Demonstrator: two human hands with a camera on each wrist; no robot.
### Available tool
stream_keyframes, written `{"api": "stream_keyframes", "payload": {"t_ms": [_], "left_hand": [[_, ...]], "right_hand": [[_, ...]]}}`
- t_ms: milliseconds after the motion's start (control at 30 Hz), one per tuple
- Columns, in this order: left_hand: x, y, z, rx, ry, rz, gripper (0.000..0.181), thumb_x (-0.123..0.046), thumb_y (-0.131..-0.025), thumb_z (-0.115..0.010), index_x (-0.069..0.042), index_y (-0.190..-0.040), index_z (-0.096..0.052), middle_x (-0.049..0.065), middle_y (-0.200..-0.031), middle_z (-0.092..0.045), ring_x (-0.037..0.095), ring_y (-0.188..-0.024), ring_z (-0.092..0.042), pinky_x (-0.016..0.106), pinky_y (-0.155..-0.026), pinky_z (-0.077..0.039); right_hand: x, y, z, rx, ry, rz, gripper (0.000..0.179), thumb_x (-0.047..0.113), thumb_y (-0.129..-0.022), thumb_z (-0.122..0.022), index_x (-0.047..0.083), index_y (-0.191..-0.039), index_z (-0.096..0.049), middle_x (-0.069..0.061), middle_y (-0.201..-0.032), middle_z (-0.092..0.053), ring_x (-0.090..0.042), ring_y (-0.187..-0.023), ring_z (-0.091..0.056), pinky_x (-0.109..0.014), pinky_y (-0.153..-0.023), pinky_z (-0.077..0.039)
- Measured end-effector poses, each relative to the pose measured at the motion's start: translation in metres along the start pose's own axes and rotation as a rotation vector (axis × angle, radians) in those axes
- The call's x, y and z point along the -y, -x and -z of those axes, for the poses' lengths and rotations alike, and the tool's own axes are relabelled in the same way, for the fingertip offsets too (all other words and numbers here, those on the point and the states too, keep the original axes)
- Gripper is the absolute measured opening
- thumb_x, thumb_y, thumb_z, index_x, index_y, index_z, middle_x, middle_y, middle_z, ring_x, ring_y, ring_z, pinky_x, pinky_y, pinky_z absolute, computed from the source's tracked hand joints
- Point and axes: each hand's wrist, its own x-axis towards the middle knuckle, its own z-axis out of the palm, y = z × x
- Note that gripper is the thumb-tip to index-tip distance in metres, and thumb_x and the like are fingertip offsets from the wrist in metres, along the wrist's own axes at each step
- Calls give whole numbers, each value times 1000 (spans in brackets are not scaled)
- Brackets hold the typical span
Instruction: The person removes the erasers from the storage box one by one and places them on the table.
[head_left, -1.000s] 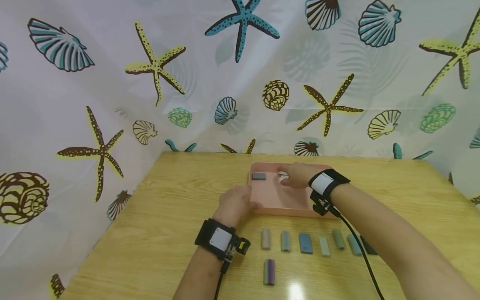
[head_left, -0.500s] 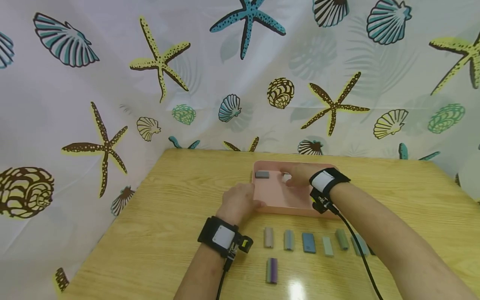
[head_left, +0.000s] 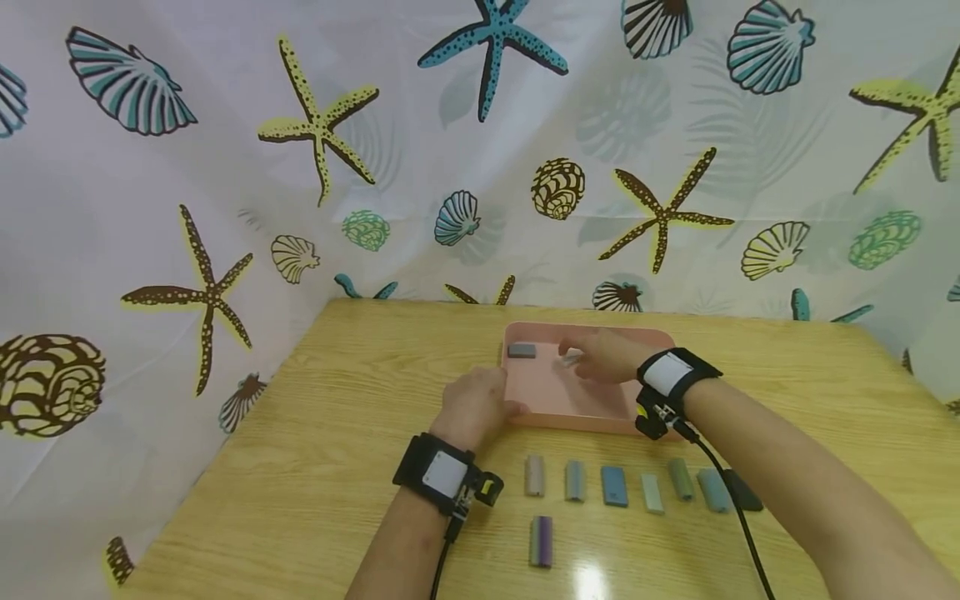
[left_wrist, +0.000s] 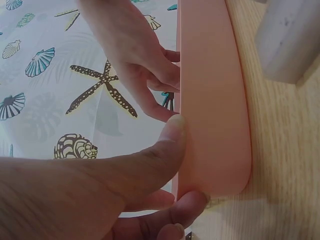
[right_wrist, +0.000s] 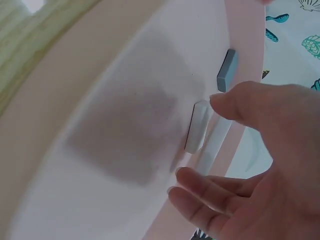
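Note:
A shallow pink tray (head_left: 540, 396) sits toward the back of the table. My left hand (head_left: 474, 408) grips its near left corner, thumb at the rim and fingers around the outside of the wall. Over the tray is my right hand (head_left: 606, 358), thumb and fingers spread apart with nothing pinched between them. Just beyond its fingertips a small white bar with bevelled edges (right_wrist: 198, 127) lies on the tray floor; in the head view the hand partly covers it. A grey bar (head_left: 521, 351) rests in the tray's far left corner.
In front of the tray runs a row of small bars, among them a beige one (head_left: 534, 476), a blue one (head_left: 614, 487), a green one (head_left: 681, 479) and a black one (head_left: 744, 492). A purple-and-green bar (head_left: 541, 542) lies nearer. Printed cloth (head_left: 420, 150) hangs behind the table.
My right hand has let go of the white bar, its fingers parting and drawing slightly back to the right. The bar now lies in the tray. My left hand keeps its hold.

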Motion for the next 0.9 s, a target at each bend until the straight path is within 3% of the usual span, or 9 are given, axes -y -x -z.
{"api": "stream_keyframes", "payload": {"t_ms": [200, 533, 900], "left_hand": [[2, 0, 1, -7, 0, 3, 37, -40, -76, -72, -8, -88, -59, 1, -71, -55, 15, -60, -48, 30, -49, -37], [0, -1, 1, 36, 21, 31, 38, -39, -77, -71, -8, -93, -59, 3, -71, -53, 16, -60, -48, 28, -50, -34], [-3, -1, -1, 32, 39, 25, 36, -37, -76, -72, -7, -92, -59, 3, -69, -53, 16, -59, -48, 28, -50, -35]], "right_hand": [[12, 11, 6, -62, 31, 120, 30, 6, -87, -58, 8, -116, -53, -13, -111, -60, -33, -99, -49, -46, -82, -42], [27, 34, 13, -141, 65, 240, 36, 8, -83, -66, 20, -114, -54, -3, -96, -53, -18, -86, -44, -34, -71, -46], [47, 66, 14, -141, 55, 305, 39, 16, -85, -65, 29, -120, -52, -4, -103, -45, -12, -81, -47, -27, -67, -46]]}}
